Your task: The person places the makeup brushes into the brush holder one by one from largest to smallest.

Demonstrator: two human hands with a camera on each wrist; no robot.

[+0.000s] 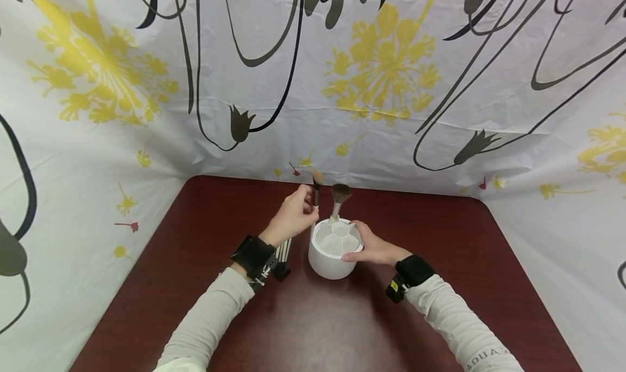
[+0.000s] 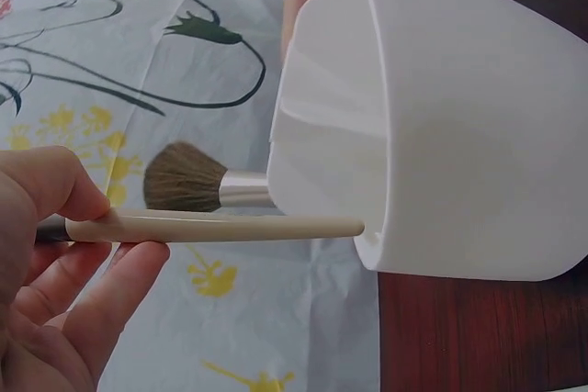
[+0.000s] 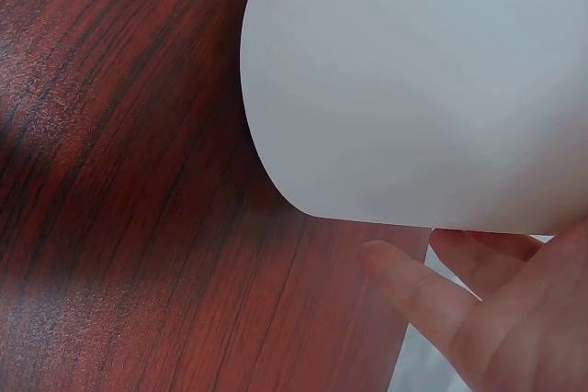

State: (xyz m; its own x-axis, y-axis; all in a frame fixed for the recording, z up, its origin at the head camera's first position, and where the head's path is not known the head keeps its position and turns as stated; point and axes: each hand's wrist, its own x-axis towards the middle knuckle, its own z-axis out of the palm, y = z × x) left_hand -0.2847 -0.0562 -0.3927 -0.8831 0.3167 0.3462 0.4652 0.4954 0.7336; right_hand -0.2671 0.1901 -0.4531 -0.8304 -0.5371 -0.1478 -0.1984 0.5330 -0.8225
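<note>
My left hand (image 1: pixel 293 214) pinches a makeup brush (image 1: pixel 317 190) between thumb and fingers, bristles up. Its pale handle (image 2: pixel 230 227) points down, the tip right at the rim of a white round brush holder (image 1: pixel 330 266). Dividers split the inside of this holder into several compartments. A fuller makeup brush with brown bristles (image 1: pixel 341 191) stands in a far compartment, leaning slightly right. On the right side, my right hand (image 1: pixel 374 247) grips the holder, with the thumb near the front rim and the fingers farther back. The right wrist view shows the holder's smooth outer wall (image 3: pixel 413 89).
Several pale handles (image 1: pixel 284 249) lie on the dark red-brown table (image 1: pixel 220 209) left of the holder, partly hidden by my left wrist. A patterned white cloth (image 1: pixel 293 117) hangs behind the table's far edge and along its sides.
</note>
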